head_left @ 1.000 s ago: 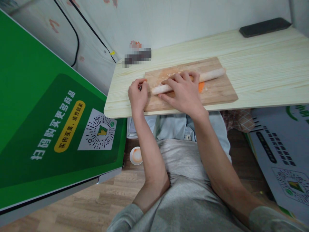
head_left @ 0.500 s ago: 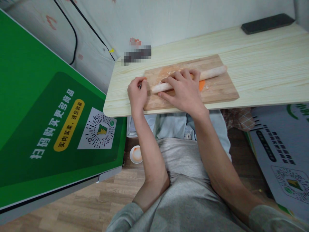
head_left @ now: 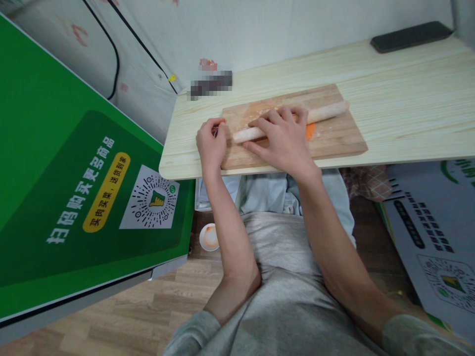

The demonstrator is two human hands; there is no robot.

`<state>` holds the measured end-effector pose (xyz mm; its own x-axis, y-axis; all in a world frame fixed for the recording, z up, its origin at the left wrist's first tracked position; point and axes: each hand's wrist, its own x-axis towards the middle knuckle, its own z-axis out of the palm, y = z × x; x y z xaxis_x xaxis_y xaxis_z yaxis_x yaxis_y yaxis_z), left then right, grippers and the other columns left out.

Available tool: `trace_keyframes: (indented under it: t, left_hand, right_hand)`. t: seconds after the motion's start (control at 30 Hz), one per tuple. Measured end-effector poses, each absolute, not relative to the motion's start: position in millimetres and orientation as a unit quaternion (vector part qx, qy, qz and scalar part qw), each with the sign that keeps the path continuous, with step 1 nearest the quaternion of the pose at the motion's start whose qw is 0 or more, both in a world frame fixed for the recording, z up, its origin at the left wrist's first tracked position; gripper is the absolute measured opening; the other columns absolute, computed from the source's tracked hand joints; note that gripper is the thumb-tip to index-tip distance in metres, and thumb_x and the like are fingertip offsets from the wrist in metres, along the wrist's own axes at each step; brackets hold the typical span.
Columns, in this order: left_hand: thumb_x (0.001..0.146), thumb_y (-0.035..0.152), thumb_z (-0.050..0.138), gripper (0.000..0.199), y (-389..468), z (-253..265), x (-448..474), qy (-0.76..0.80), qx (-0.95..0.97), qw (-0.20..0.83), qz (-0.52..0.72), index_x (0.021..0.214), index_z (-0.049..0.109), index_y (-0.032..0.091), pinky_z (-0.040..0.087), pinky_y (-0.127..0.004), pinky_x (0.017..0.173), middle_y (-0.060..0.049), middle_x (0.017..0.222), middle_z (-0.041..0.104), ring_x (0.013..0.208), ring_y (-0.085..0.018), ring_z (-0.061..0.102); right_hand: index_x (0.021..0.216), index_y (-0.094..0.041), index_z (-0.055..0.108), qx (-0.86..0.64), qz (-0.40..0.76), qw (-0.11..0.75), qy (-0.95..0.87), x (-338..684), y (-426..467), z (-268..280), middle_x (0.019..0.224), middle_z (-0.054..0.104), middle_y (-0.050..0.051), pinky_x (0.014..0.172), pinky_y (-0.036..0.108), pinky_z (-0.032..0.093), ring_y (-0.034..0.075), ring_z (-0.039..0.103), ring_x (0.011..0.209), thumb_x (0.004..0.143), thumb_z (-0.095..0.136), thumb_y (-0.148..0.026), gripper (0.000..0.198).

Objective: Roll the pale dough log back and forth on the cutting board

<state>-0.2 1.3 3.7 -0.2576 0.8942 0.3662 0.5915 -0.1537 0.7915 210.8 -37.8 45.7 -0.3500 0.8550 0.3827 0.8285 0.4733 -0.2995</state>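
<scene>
A floury wooden rolling pin (head_left: 328,111) lies slantwise across the wooden cutting board (head_left: 345,143). My right hand (head_left: 284,136) rests over its middle, fingers draped across the far side and thumb on the near side. From under the pin, just right of that hand, a piece of orange dough (head_left: 310,130) peeks out; the rest of it is hidden. My left hand (head_left: 212,146) is closed at the board's left edge, thumb and fingers curled together near the pin's left end. A speck of orange shows by its fingertips, too small to name.
The pale wood tabletop (head_left: 408,99) runs along the wall. A black phone-like slab (head_left: 411,37) lies at the back right. A green sign panel (head_left: 74,198) stands close on the left. Below the table, a small white dish (head_left: 210,237) with orange residue is visible.
</scene>
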Motion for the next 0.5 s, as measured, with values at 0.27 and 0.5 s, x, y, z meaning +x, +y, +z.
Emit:
trace_keyframes:
  t: [0.27, 0.5]
  left_hand:
    - [0.102, 0.019, 0.061, 0.018, 1.9, 4.5, -1.5, 0.632, 0.580, 0.181, 0.481, 0.104, 0.077, 0.027, 0.058, -0.039, 0.112, -0.005, 0.116, 0.081, 0.118, -0.025, 0.073]
    - [0.102, 0.016, 0.061, 0.018, 0.8, 6.0, 0.4, 0.635, 0.582, 0.167, 0.481, 0.102, 0.077, 0.026, 0.058, -0.037, 0.111, -0.004, 0.115, 0.081, 0.117, -0.024, 0.073]
  right_hand:
    - [0.141, -0.028, 0.071, -0.513, 0.045, 0.253, -0.819, 211.0, -38.5, 46.0, 0.141, 0.072, 0.015, 0.123, 0.070, 0.027, 0.045, 0.052, 0.139, 0.109, 0.027, -0.083, 0.077]
    - [0.138, -0.027, 0.072, -0.512, 0.041, 0.253, -0.820, 211.0, -39.1, 46.6, 0.141, 0.071, 0.015, 0.123, 0.070, 0.027, 0.044, 0.052, 0.139, 0.110, 0.025, -0.083, 0.079]
